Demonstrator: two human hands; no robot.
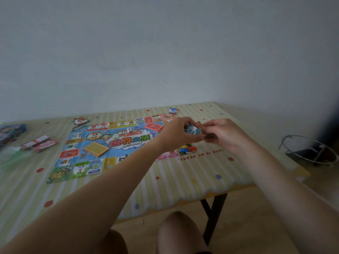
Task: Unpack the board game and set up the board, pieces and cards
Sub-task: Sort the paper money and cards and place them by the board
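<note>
At the left edge of the bench [183, 176] lies the blue game box [11, 133], with red card packs [39, 143] beside it. The board [110, 143] lies flat mid-bench, carrying a yellow deck [95, 149] and a red deck [154, 127]. Above its right edge, the left grip [176, 132] and right grip [223, 134], fingers curled, pinch a small blue card bundle [191, 131] over coloured pieces [187, 149].

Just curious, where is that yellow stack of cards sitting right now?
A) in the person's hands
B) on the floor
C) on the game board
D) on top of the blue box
C: the yellow card stack lies flat on the game board, while the left hand and right hand hold a blue card bundle instead.
</note>
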